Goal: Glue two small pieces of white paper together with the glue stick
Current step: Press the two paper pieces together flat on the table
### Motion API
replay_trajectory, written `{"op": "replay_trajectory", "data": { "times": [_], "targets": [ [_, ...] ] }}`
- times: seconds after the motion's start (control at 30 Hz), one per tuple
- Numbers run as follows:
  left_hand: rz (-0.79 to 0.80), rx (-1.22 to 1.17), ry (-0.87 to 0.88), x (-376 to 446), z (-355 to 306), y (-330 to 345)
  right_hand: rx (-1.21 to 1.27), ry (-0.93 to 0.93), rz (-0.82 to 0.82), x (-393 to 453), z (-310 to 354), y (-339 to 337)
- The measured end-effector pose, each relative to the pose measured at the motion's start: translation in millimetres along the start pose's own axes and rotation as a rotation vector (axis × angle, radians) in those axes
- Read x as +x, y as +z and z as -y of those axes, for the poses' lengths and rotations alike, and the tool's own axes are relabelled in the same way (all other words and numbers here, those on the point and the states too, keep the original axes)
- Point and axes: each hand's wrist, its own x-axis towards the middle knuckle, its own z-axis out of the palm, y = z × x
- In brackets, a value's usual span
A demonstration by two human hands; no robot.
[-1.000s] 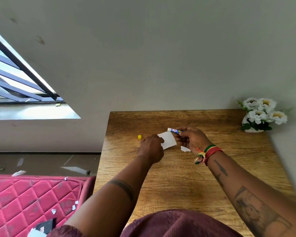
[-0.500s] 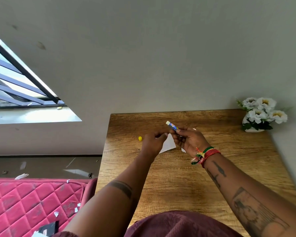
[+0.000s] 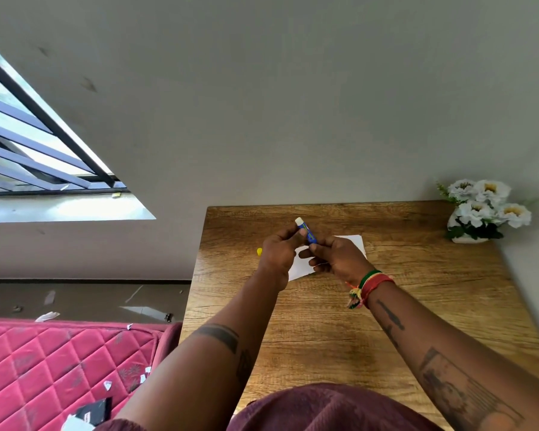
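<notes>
A blue glue stick (image 3: 307,232) with its white tip uncovered points up and away over the wooden table (image 3: 324,321). My right hand (image 3: 339,256) pinches its lower end. My left hand (image 3: 277,250) pinches its barrel just above. One small white paper (image 3: 301,266) lies under and between the two hands, partly hidden. A second white paper (image 3: 357,243) shows behind my right hand. A small yellow cap (image 3: 259,251) lies on the table just left of my left hand.
A white pot of white flowers (image 3: 483,213) stands at the table's far right corner, against the grey wall. A red quilted mattress (image 3: 59,365) with paper scraps lies left of the table. The window (image 3: 28,150) is at the far left.
My left hand left the paper and came to the glue stick. The stick rose from lying sideways to pointing upward, and both hands closed together over the papers.
</notes>
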Motion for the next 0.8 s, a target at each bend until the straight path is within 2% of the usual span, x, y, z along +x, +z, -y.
{"op": "replay_trajectory", "data": {
  "times": [0.07,0.23,0.5,0.63,0.8],
  "targets": [
    [-0.001,0.057,0.037,1,-1,-1,-0.09,-0.014,0.005,0,2,0],
    [-0.041,0.155,0.083,-1,0,-7,-0.113,0.015,0.003,0,5,0],
    [-0.297,0.395,0.208,-4,14,-51,-0.198,0.067,-0.063,4,-15,-2],
    [-0.437,0.487,0.188,-7,24,-80,-0.223,0.085,-0.045,8,-20,7],
    [-0.471,0.62,0.111,-13,32,-99,-0.255,0.099,-0.033,14,-22,18]
  ]
}}
